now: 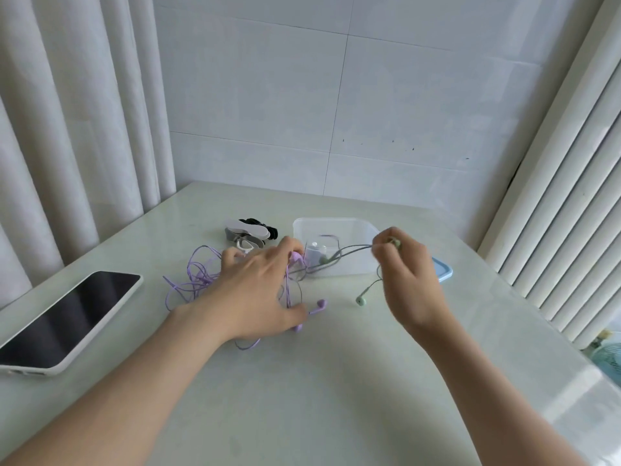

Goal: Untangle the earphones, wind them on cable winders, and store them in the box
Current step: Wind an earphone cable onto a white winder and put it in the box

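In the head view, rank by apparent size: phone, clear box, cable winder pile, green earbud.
1. phone, though it lies nearest the camera
2. clear box
3. cable winder pile
4. green earbud

Single head view, looking forward and down, close over table, wall behind
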### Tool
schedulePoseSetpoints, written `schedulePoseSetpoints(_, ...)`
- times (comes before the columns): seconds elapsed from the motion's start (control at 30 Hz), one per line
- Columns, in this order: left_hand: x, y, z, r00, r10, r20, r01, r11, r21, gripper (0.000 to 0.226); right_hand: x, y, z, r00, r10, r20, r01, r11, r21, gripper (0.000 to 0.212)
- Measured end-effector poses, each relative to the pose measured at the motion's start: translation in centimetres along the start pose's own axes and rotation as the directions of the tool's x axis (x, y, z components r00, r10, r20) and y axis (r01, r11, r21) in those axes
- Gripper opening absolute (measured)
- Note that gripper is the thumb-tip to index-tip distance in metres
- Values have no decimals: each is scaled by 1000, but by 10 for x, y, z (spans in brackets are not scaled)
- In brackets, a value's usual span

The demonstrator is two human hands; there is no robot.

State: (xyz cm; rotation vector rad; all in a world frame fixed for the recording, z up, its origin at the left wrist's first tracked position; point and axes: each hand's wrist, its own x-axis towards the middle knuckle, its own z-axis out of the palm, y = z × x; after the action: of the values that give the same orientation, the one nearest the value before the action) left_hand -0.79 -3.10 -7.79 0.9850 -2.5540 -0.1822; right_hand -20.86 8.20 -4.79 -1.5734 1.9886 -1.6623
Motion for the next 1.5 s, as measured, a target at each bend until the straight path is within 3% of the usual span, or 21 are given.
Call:
schedulePoseSetpoints(0.2, 5, -7, 3, 993, -103, -63, 108, 991, 85, 62, 3, -8, -3, 970, 154, -187, -74, 923, 377, 27)
schedulePoseSetpoints(0.37, 7, -12, 5, 973, -210, -98, 221, 968, 117, 49, 3, -15, 0, 942, 262, -212, -65, 758, 649, 22)
schedulePoseSetpoints(0.5, 11, -18, 0, 940, -323, -107, 329, 943, 44, 50, 4, -15, -5, 885, 364, -292, -62, 712, 699, 21)
schedulePoseSetpoints(0.7, 9, -20, -6, 877, -422, -230, 438, 899, 19, 65, 9, -4, -15, 725, 458, -515, -84, 801, 593, 19)
schedulePoseSetpoints(0.77, 8, -21, -6, 890, -381, -250, 405, 913, 55, 77, 9, -3, -16, 704, 452, -548, -107, 830, 548, 19)
schedulePoseSetpoints(0.83, 6, -18, -5, 935, -283, -214, 310, 945, 101, 83, 9, -4, -15, 738, 432, -518, -128, 844, 521, 19)
schedulePoseSetpoints(0.93, 5, -5, -5, 977, -80, -200, 104, 988, 112, 73, 8, -6, -11, 804, 430, -410, -179, 833, 524, 20)
schedulePoseSetpoints(1.0, 5, 4, -1, 968, 61, -242, -56, 998, 26, 56, 7, -9, -7, 839, 441, -319, -197, 793, 577, 20)
schedulePoseSetpoints(1.1, 3, 21, 6, 951, 137, -277, -194, 963, -188, 41, 4, -18, -2, 886, 431, -170, -201, 687, 698, 19)
schedulePoseSetpoints(1.27, -4, 48, 17, 970, 220, -108, -239, 944, -229, 61, -2, -33, 3, 921, 385, -61, -169, 536, 827, 16)
schedulePoseSetpoints(1.4, -5, 50, 20, 963, 240, -120, -265, 923, -281, 30, -3, -37, 3, 931, 343, -126, -81, 530, 844, 15)
schedulePoseSetpoints(1.5, 0, 46, 12, 986, 82, -143, -143, 858, -493, 5, -1, -37, 0, 925, 344, -160, -42, 513, 857, 14)
